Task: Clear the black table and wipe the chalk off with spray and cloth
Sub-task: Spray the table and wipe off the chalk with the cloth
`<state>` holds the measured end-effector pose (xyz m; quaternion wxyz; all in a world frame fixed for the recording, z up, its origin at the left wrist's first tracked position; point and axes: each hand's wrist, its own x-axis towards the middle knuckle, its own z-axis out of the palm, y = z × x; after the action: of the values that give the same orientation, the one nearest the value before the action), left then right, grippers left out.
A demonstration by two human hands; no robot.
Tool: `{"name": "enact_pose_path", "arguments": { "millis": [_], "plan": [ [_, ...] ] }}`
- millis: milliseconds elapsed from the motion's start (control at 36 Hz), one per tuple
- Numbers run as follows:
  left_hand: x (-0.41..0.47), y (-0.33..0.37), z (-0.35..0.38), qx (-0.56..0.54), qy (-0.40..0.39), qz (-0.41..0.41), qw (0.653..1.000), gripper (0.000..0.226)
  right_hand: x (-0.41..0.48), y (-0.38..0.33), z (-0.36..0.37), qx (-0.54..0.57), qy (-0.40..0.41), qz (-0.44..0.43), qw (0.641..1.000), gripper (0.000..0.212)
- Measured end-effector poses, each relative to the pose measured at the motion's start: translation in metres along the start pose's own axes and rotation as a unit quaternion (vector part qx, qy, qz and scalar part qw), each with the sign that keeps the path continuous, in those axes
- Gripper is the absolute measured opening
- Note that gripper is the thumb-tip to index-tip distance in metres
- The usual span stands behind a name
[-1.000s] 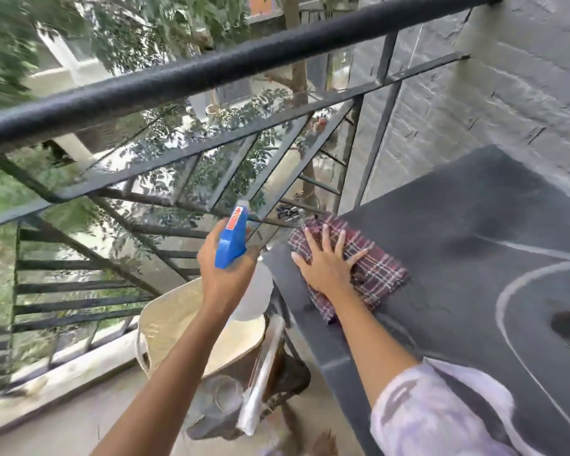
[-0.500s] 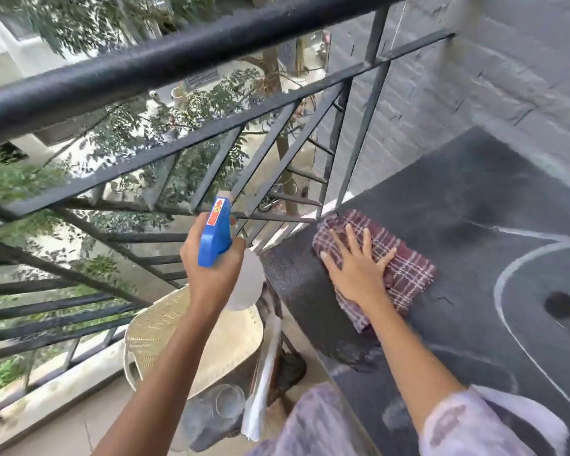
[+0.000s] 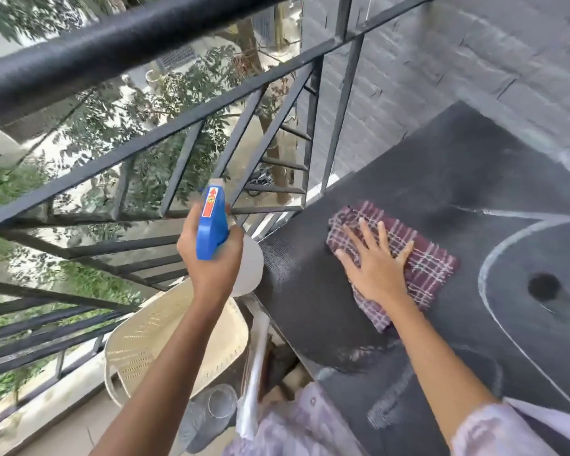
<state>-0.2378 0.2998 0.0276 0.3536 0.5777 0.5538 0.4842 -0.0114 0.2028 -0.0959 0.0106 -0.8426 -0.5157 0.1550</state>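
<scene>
Left grip (image 3: 211, 269) clutches the spray bottle (image 3: 213, 230); right grip (image 3: 375, 269), flat and released, presses the cloth (image 3: 433, 269) on the surface (image 3: 310, 291).

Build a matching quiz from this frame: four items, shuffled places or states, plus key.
Column A
1. spray bottle
2. checked cloth
3. chalk curve
4. cream chair

Column B
a. pressed flat under the right hand
b. standing low between the railing and the table
c. gripped in the left hand, off the table's edge
d. drawn white on the tabletop, right of the cloth

Pairs: 1-c, 2-a, 3-d, 4-b
</scene>
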Motion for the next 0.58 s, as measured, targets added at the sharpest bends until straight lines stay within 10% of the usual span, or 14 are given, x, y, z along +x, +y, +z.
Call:
{"name": "enact_pose_path", "arguments": {
  "millis": [111,306,583],
  "plan": [
    [-0.005,-0.002,0.021,-0.012,-0.014,-0.022,1.0,0.035,0.056,-0.032,-0.016,0.019,0.0,0.046,0.999,0.065],
    [-0.016,0.0,0.056,-0.006,-0.057,-0.013,0.998,0.026,-0.017,-0.03,0.011,-0.033,-0.011,-0.135,0.99,0.057],
    [-0.02,-0.002,0.109,-0.018,-0.083,-0.013,0.996,0.029,0.057,0.073,-0.035,0.038,0.024,0.137,0.989,0.059]
  ]
}}
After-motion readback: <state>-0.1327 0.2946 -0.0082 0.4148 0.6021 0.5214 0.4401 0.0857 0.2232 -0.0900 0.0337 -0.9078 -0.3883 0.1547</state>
